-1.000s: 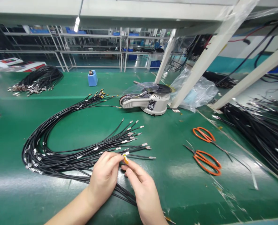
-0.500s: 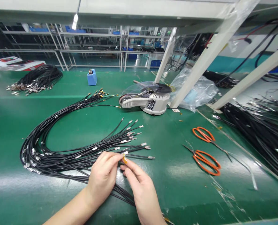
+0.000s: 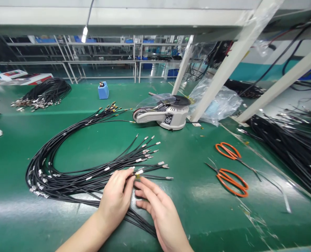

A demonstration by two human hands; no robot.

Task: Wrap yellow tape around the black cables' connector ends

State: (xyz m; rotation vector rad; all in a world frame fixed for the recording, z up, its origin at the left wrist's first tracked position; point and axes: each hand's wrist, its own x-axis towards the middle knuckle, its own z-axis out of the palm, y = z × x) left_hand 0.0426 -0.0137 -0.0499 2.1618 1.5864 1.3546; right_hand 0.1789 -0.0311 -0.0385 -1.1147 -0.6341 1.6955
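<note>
My left hand is closed in a pinch on a black cable close to its end. A white connector sticks up past the fingertips, with a bit of yellow tape just below it. At that tape, the index finger and thumb of my right hand come together, while its other fingers are spaced apart underneath. The fingertips partly cover the tape. Under and behind my hands lies a curved bundle of black cables with silver ends and small white labels. Its far ends carry yellow tape.
A round tape dispenser stands behind the cables, with a blue holder to its left. Orange-handled scissors and a second pair lie at right. More black cables are heaped at back left and far right.
My right hand's lower fingers have spread, and its fingertips have shifted slightly around the tape. Less yellow tape shows at the connector. The view has tilted up slightly.
</note>
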